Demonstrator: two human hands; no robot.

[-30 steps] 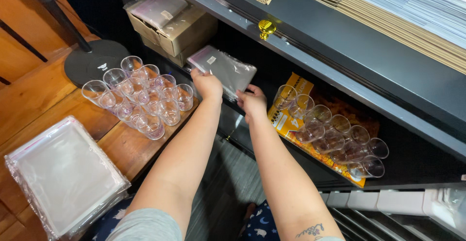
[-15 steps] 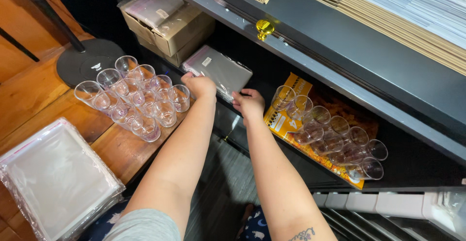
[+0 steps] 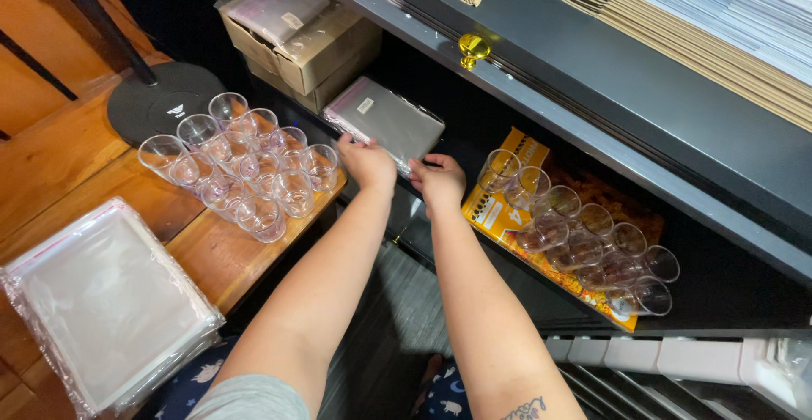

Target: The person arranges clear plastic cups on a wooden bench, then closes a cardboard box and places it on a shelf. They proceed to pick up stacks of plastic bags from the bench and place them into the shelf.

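From the head camera, both hands reach forward to a flat grey plastic-wrapped packet (image 3: 385,120) lying on the dark lower shelf (image 3: 474,242), just in front of a stack of cardboard boxes (image 3: 309,43). The left hand (image 3: 368,162) has its grip clamped on the packet's near edge; the right hand (image 3: 438,179) rests at the packet's near right corner, fingers curled, and whether its grip holds anything I cannot tell. Left of the hands, clear plastic cups (image 3: 241,170) cluster on the wooden desk (image 3: 211,255). More clear cups (image 3: 584,238) lie on a yellow printed sheet (image 3: 495,213) on the shelf, right of the hands.
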